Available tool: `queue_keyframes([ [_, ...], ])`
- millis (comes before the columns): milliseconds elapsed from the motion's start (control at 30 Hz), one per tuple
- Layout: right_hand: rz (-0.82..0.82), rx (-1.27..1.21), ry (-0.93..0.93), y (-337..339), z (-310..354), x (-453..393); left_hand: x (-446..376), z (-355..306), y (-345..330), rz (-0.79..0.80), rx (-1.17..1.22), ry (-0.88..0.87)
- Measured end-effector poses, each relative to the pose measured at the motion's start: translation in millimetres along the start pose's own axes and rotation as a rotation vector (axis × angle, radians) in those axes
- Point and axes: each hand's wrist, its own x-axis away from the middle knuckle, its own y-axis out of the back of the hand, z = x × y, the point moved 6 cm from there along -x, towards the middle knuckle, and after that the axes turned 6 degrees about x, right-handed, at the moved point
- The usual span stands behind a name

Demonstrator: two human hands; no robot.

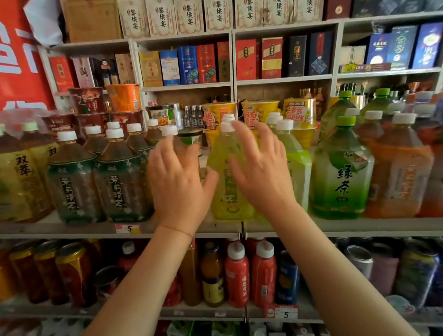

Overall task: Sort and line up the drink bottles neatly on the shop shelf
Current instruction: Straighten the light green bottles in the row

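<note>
- The yellow-green bottle (227,172) stands in the middle of the shelf (62,228), at the front edge.
- The left hand (176,181) is at its 9 o'clock, fingers spread and loose, thumb by the bottle.
- The right hand (262,170) lies flat on its front with straight fingers, not wrapped round it.
- A green tea bottle (342,170) stands at 3 o'clock.
- Dark tea bottles (97,176) stand at 9 o'clock.

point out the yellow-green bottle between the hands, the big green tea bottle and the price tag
yellow-green bottle (225,186): head view, label.
green tea bottle (342,175): head view, front label.
price tag (127,229): head view, middle.
</note>
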Motion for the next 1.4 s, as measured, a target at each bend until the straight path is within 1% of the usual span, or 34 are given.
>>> queue_keyframes([
  [33, -0.122, -0.057, -0.066, 10.3, -12.3, 3.0, -3.3, -12.9, -1.3, 0.002, 0.097, -0.044],
  [67, -0.218, -0.084, -0.136, 17.9, -27.1, 7.1, -7.2, -26.1, -6.1, 0.055, 0.198, -0.068],
  [100, -0.268, -0.090, -0.204, 22.4, -41.0, 10.2, -11.4, -37.1, -13.3, 0.133, 0.264, -0.072],
  [133, -0.263, -0.106, -0.268, 23.2, -53.8, 12.1, -15.3, -45.6, -21.6, 0.208, 0.284, -0.067],
  [167, -0.219, -0.142, -0.332, 21.7, -65.5, 13.9, -18.4, -51.4, -31.2, 0.268, 0.266, -0.053],
  [233, -0.085, -0.243, -0.452, 14.0, -79.5, 18.1, -22.0, -55.1, -47.0, 0.357, 0.224, 0.003],
  [267, -0.025, -0.262, -0.479, 9.8, -82.6, 20.1, -23.4, -55.4, -51.0, 0.375, 0.215, 0.027],
  [367, 0.050, -0.206, -0.432, 4.5, -81.4, 20.5, -27.6, -57.8, -52.6, 0.363, 0.173, 0.027],
  [433, 0.079, -0.213, -0.445, 0.3, -81.0, 17.9, -30.0, -57.3, -52.1, 0.389, 0.159, 0.037],
  [533, 0.085, -0.230, -0.487, -3.2, -83.8, 14.2, -32.8, -58.6, -49.7, 0.431, 0.157, 0.040],
  [800, 0.143, -0.259, -0.472, -3.3, -82.4, 11.5, -39.3, -60.1, -37.9, 0.455, 0.042, 0.018],
  [967, 0.191, -0.257, -0.454, -1.0, -81.6, 9.3, -32.0, -59.3, -36.2, 0.397, 0.024, -0.003],
  [1067, 0.218, -0.212, -0.443, 1.4, -82.3, 5.2, -25.7, -60.4, -38.2, 0.350, -0.021, -0.016],
  [1233, 0.227, -0.145, -0.492, 9.4, -85.0, -2.5, -21.8, -58.6, -40.9, 0.292, -0.053, -0.021],
  [1400, 0.165, -0.167, -0.515, 3.3, -78.8, -22.8, -23.5, -62.4, -42.3, 0.321, -0.080, -0.027],
])
